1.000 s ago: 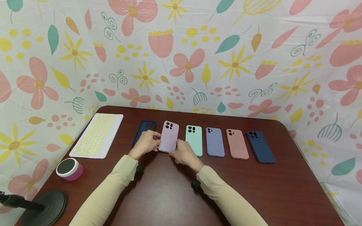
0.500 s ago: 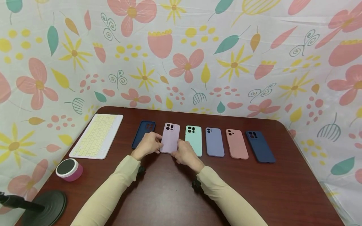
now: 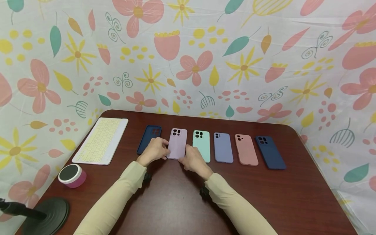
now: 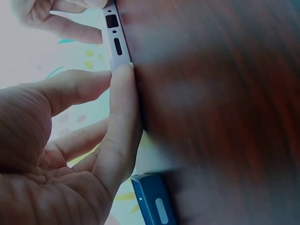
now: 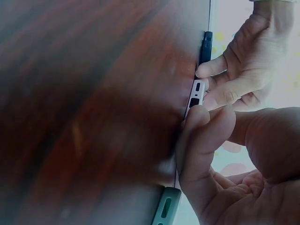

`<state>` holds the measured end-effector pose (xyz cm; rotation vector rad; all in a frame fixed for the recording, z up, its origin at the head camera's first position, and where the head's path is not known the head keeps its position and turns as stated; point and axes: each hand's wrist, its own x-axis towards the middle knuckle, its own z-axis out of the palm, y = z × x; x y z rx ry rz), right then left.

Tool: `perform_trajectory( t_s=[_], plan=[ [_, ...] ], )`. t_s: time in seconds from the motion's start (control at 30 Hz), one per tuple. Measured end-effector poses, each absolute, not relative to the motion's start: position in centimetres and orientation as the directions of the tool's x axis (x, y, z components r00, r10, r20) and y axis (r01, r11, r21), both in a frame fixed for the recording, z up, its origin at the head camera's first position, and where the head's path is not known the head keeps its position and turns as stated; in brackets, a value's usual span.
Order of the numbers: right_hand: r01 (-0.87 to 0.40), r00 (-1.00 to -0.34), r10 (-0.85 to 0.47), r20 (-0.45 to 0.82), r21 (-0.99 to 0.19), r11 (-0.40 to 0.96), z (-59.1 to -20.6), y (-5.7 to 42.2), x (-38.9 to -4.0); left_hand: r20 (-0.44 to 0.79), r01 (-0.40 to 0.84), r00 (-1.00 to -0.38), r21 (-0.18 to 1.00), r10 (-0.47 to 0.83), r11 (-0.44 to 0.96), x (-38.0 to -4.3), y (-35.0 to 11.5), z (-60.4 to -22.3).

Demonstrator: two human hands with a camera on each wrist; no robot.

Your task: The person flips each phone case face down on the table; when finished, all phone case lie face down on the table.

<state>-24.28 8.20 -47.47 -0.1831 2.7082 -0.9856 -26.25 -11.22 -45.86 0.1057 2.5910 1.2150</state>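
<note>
A lilac phone case (image 3: 177,143) lies back side up on the table, between both hands. My left hand (image 3: 154,150) pinches its lower left corner between thumb and index finger. At the lower right corner, my right hand (image 3: 194,160) holds it the same way. The case's bottom edge (image 4: 117,42), with port cutouts, shows in the left wrist view. To the left lies a dark blue case (image 3: 146,138), inner side up and partly hidden by the left hand. A mint green case (image 3: 202,145) sits just right of the lilac one, partly behind the right hand.
Farther right in the row are a periwinkle case (image 3: 223,147), a pink case (image 3: 246,149) and another dark blue case (image 3: 270,152). A white keyboard (image 3: 101,141), a pink jar (image 3: 72,176) and a black stand base (image 3: 47,215) occupy the table's left side.
The lilac case has shifted slightly right and toward the person, its tilt straightening, with both hands on it. Over the last half second it has hardly moved.
</note>
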Motion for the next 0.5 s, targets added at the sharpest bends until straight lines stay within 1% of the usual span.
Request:
perform_trajectory(
  t_s=[0.1,0.23,0.4,0.5],
  plan=[
    [-0.032,-0.964,-0.196,-0.18,-0.653,0.757,-46.3,8.1,-23.5,-0.215,-0.048,-0.961,0.753,0.177,0.656,-26.4,-11.3,-45.7],
    [-0.046,-0.967,-0.203,-0.154,-0.677,0.735,-45.9,8.0,-23.2,-0.201,-0.038,-0.965,0.748,0.172,0.662,-26.2,-12.1,-44.7],
    [-0.102,-0.949,-0.291,-0.121,-0.756,0.646,-46.3,7.3,-23.0,-0.188,-0.026,-0.967,0.739,0.169,0.673,-26.0,-14.2,-42.9],
    [-0.128,-0.933,-0.341,-0.115,-0.781,0.611,-46.2,6.2,-22.7,-0.209,-0.019,-0.962,0.7,0.179,0.714,-26.0,-15.6,-42.1]
  ],
)
